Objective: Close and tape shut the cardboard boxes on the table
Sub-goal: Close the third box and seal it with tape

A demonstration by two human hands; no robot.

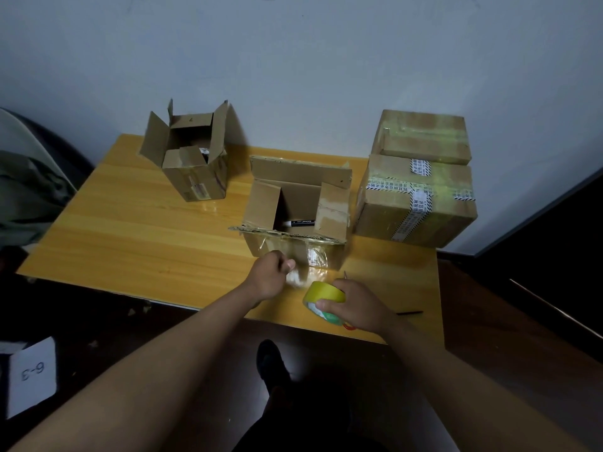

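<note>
So two boxes (pixel 421 177) stacked at right are taped; centre box (pixel 297 207) and upper-left box (pixel 192 158) are open. My right hand (pixel 355 305) grips the tape roll (pixel 323 296) at bottom centre, left hand (pixel 270 272) pinches its free end

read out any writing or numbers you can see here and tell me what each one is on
"6-3": white card on the floor, seen upside down.
Black-and-white printed tape on the lower sealed box: too blurred to read.
Marker inside the middle open box: lettering too small.
Label on the left open box: unreadable.
</note>
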